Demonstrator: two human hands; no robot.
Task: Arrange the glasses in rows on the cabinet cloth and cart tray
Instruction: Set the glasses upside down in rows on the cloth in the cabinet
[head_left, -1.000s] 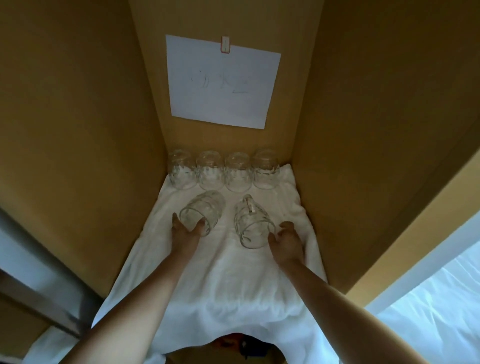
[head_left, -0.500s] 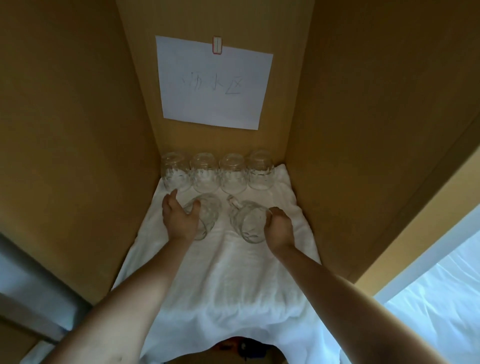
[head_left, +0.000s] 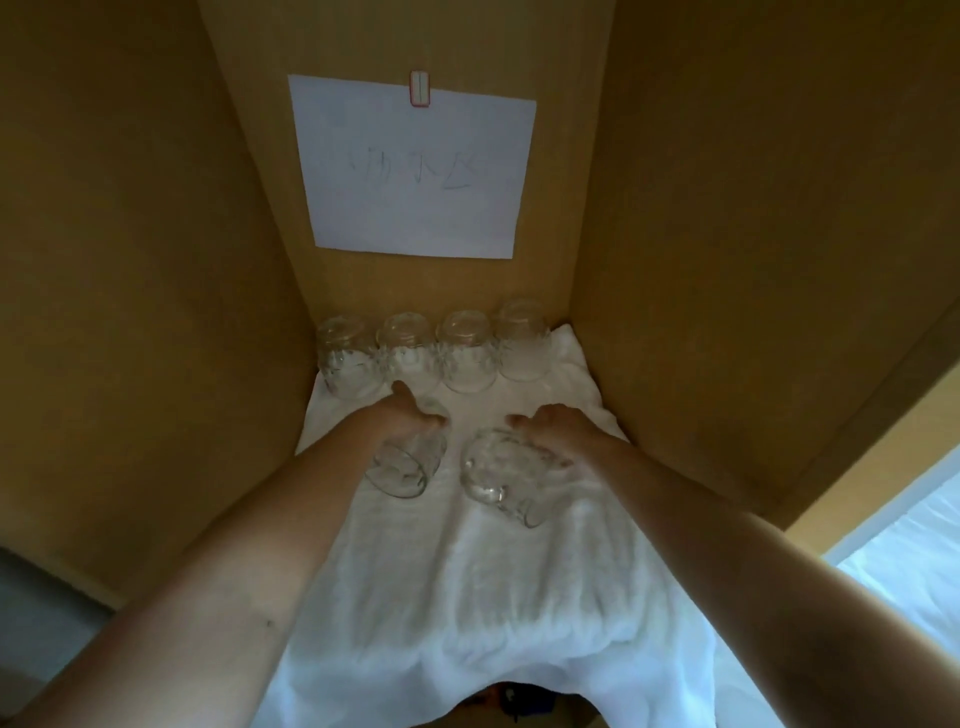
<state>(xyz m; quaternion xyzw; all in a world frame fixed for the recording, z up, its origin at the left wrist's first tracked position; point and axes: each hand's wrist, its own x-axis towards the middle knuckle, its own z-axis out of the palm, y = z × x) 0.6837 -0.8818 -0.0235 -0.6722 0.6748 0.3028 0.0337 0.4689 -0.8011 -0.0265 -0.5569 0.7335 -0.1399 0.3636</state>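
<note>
Clear glasses (head_left: 402, 465) sideways, axes frt-to-back

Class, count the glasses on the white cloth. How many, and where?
6. Back row, left to right: first glass, second glass, third glass, fourth glass. In front, the left hand holds the left tipped glass, the right hand the right tipped glass. None seems hidden.

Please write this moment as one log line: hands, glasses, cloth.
left hand: grips tilted left glass | right hand: grips tilted right glass | back row: four glasses standing | surface: white cloth
</note>
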